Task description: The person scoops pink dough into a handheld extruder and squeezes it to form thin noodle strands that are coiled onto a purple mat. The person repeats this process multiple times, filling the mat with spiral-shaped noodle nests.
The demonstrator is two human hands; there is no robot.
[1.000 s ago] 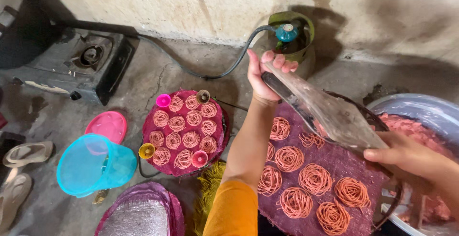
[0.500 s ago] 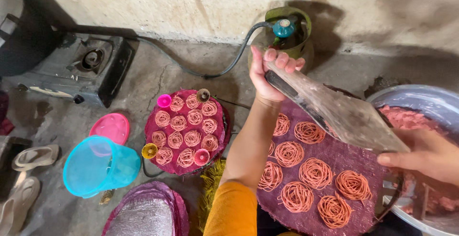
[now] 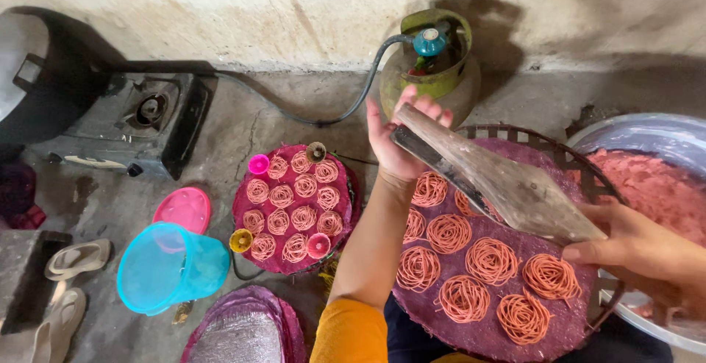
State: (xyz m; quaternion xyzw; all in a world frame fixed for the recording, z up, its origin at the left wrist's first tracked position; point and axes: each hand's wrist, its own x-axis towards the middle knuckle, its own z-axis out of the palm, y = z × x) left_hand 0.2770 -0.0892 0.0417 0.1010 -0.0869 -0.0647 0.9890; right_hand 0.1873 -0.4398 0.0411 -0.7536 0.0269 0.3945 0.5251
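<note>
Held at both ends—our left hand (image 3: 401,139) grips the far end of a wooden paddle (image 3: 500,183), our right hand (image 3: 632,242) the near end—above a purple tray (image 3: 573,333) of noodle coils (image 3: 491,260). Beside it: pink dough in a metal basin (image 3: 647,131), gas cylinder (image 3: 430,65) behind.

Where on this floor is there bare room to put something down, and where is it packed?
Bare concrete lies between the gas stove and the small round tray, and by the wall left of the gas cylinder. It is crowded near the blue jug and pink lid, and on the big tray under the left hand and right hand.
</note>
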